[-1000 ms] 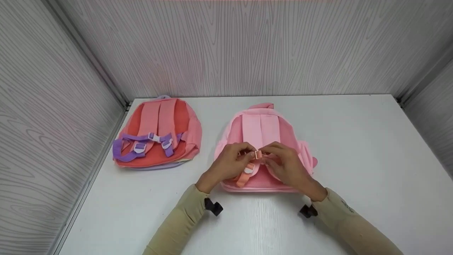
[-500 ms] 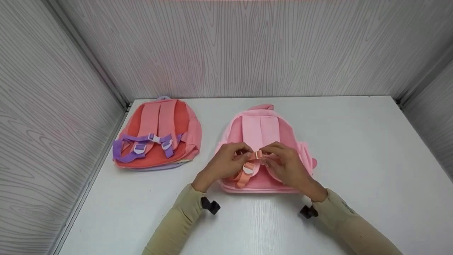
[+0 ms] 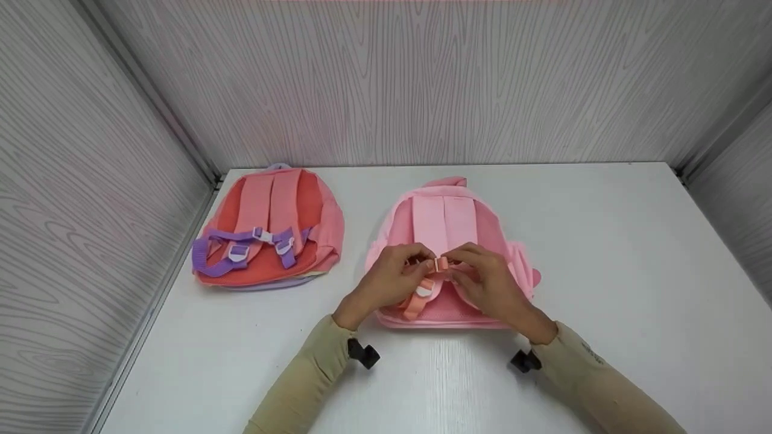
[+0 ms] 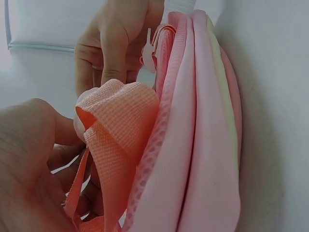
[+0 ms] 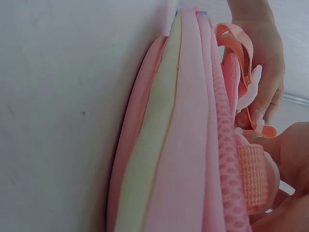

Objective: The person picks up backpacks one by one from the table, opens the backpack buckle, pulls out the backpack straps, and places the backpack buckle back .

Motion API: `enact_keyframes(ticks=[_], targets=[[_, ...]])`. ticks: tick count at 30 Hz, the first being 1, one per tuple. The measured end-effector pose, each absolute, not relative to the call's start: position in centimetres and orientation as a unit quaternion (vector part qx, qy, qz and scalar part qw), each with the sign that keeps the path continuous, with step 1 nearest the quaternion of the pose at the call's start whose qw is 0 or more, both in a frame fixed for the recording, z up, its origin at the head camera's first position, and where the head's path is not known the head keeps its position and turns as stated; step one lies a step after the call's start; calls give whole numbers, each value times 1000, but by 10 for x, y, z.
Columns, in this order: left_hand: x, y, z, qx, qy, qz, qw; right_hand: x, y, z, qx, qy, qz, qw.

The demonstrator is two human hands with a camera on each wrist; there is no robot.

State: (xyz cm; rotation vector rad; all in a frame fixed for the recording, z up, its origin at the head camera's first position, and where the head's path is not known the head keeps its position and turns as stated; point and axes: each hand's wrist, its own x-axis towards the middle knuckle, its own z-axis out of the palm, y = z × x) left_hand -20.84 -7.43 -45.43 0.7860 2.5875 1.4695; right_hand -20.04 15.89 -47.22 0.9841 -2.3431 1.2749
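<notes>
A pink backpack (image 3: 446,310) lies with its straps facing up. Over its middle, both hands meet at a small buckle (image 3: 437,264) on an orange chest strap (image 3: 443,264). My left hand (image 3: 392,277) pinches the buckle from the left, thumb and forefinger at its edge. From the right, my right hand (image 3: 487,280) pinches the orange strap beside it. Below my left fingers hangs orange webbing (image 4: 113,159) with a white strap adjuster (image 3: 424,289). In the right wrist view an orange strap end (image 5: 269,131) shows between the two hands' fingertips.
A coral backpack (image 3: 313,259) with purple straps (image 3: 224,265) and white buckles lies at the left on the white table (image 3: 603,241). Grey wood-grain walls (image 3: 482,90) stand behind and at both sides. Each wrist wears a small black camera mount (image 3: 363,354).
My left hand shifted slightly left, showing more of the orange strap, then came back right to the buckle. My right hand has barely moved, and both backpacks lie as before.
</notes>
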Motion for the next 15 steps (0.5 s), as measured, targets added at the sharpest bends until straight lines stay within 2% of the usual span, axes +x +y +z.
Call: enact_keyframes(ticks=[15], targets=[[-211, -86, -451, 240, 844, 475, 65, -201, 163, -468, 330, -821, 448, 131]])
